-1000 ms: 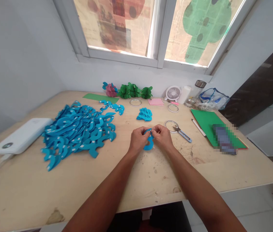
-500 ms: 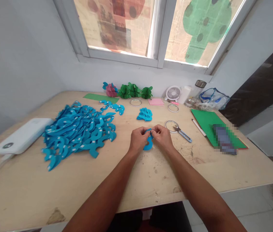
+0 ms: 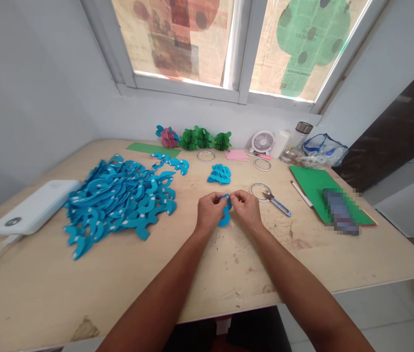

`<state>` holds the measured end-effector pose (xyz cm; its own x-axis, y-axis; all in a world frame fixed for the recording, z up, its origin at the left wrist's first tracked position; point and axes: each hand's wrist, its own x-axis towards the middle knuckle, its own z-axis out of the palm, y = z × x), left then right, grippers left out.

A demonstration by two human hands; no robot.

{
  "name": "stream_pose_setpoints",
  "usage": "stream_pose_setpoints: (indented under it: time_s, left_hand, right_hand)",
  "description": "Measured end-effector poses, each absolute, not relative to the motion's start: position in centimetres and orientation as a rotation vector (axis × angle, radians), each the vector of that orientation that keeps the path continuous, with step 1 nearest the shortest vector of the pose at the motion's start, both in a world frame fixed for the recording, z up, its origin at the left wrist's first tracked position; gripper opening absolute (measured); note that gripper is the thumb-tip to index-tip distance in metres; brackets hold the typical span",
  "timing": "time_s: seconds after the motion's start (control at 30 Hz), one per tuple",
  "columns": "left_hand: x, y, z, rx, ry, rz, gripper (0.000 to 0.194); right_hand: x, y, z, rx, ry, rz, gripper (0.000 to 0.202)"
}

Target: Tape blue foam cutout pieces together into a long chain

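A small curved blue paper piece (image 3: 225,218) hangs between my two hands, low over the wooden table. My left hand (image 3: 210,210) pinches its upper left edge, fingers closed. On its upper right, my right hand (image 3: 245,208) has thumb and fingertips pressed together at the paper. Just beyond the hands lies a small stack of blue paper pieces (image 3: 219,173). To the left spreads a big heap of wavy blue paper pieces (image 3: 119,198), many with small white squares on them.
Scissor-like snips (image 3: 278,203) lie right of my hands by a tape roll (image 3: 259,184). A white power bank (image 3: 34,205) sits far left. Green paper ornaments (image 3: 203,138), a small fan (image 3: 263,142) and a bottle (image 3: 300,138) line the back. Green sheets (image 3: 313,183) lie right.
Both hands stay in nearly the same place. The blue piece between them has shifted and turned slightly, its lower end now a little higher.
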<state>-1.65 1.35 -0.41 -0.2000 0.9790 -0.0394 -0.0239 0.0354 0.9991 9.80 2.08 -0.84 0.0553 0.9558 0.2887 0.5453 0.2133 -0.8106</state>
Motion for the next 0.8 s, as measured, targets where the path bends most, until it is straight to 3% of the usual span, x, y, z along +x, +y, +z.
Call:
stream_pose_setpoints:
  time_s: [0.8]
  left_hand:
    - [-1.77,1.38,-0.34,0.954,1.258,1.36,0.019]
  right_hand:
    - [10.01,2.34,-0.6,-1.361,-1.495,0.67,0.015]
